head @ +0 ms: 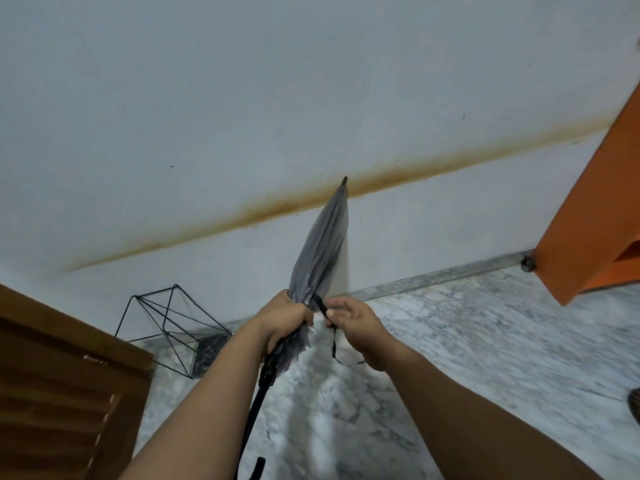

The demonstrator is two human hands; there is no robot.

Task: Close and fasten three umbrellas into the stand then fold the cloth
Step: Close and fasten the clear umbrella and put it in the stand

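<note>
A grey umbrella [323,244] is folded shut and points up and away from me, its black tip near the stained wall. My left hand [284,318] grips the gathered canopy near its lower edge. My right hand [355,323] pinches the black fastening strap [320,304] beside the canopy, and a thin black cord hangs below that hand. The black shaft [258,403] runs down toward me. A black wire umbrella stand [173,329] sits on the floor by the wall, to the left of my hands. No cloth is in view.
A brown wooden louvred door [62,393] fills the lower left. An orange panel [602,216] juts in at the upper right. The floor is grey-white marble [467,341], meeting a pale wall [311,98] with a rusty stain line.
</note>
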